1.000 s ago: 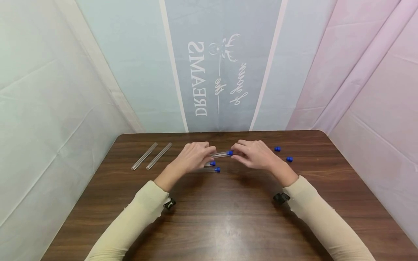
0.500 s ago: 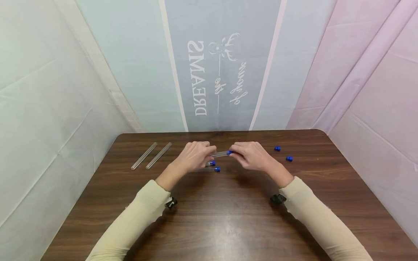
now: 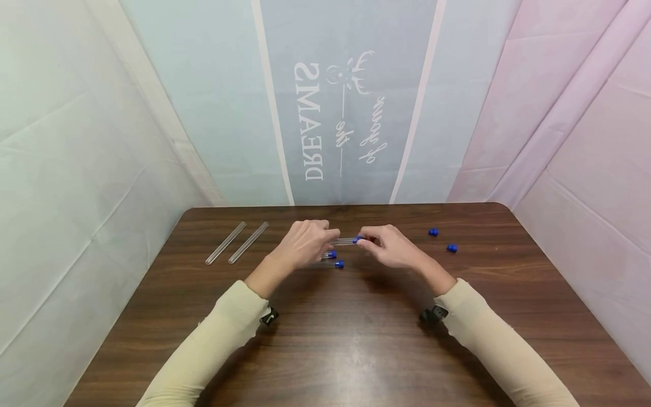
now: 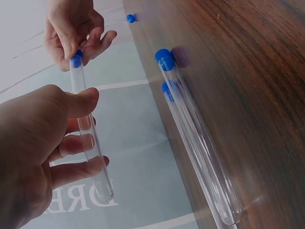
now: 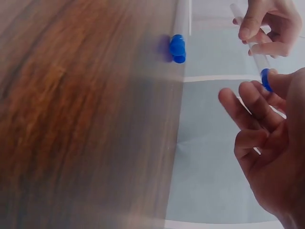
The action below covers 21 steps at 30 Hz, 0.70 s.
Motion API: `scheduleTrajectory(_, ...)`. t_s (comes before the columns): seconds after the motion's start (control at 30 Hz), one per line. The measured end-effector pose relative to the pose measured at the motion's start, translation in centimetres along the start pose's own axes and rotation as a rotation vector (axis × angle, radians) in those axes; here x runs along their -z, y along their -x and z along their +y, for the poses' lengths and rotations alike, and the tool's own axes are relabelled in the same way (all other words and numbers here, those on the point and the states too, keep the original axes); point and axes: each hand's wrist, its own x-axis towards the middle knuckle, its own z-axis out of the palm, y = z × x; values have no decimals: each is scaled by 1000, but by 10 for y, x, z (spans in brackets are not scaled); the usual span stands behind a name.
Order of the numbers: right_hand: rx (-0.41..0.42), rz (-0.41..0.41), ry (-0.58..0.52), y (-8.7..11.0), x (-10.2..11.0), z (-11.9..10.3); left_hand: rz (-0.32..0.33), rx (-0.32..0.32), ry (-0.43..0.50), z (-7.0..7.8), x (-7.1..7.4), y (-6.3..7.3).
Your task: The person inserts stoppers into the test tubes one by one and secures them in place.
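My left hand [image 3: 307,243] grips a clear test tube [image 4: 99,176] between thumb and fingers, its rounded end reaching past the fingers in the left wrist view. A blue cap [image 4: 76,60] sits in the tube's mouth, and my right hand [image 3: 389,246] pinches that cap between thumb and index finger. The right hand's other fingers [image 5: 233,105] are spread away from the tube. Just on the near side of the left hand, two capped test tubes [image 4: 200,138] lie side by side on the table, partly hidden by that hand in the head view.
Two uncapped test tubes [image 3: 248,243] lie slanted at the table's far left. Two loose blue caps [image 3: 452,248] rest on the right side. The brown wooden table [image 3: 330,350] ends at a printed fabric backdrop [image 3: 346,113], with light fabric walls at both sides.
My right hand has shifted slightly left and its grip on the cap has changed. The held tube has tilted a little flatter. My left hand stays almost in place.
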Motion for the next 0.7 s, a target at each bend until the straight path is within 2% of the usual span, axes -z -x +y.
scheduleTrajectory(0.07, -14, -3, -3, 0, 2, 0, 7, -1, -5, 0, 0, -1)
scheduleTrajectory(0.23, 22, 10, 79, -1, 6, -1, 27, -3, 9, -2, -1, 0)
scheduleTrajectory(0.53, 59, 25, 221, -2, 10, 3, 129, 1, 64, -4, -8, 5)
scheduleTrajectory(0.7, 66, 37, 261, 0, 15, 5, 141, 2, 94, -4, -10, 6)
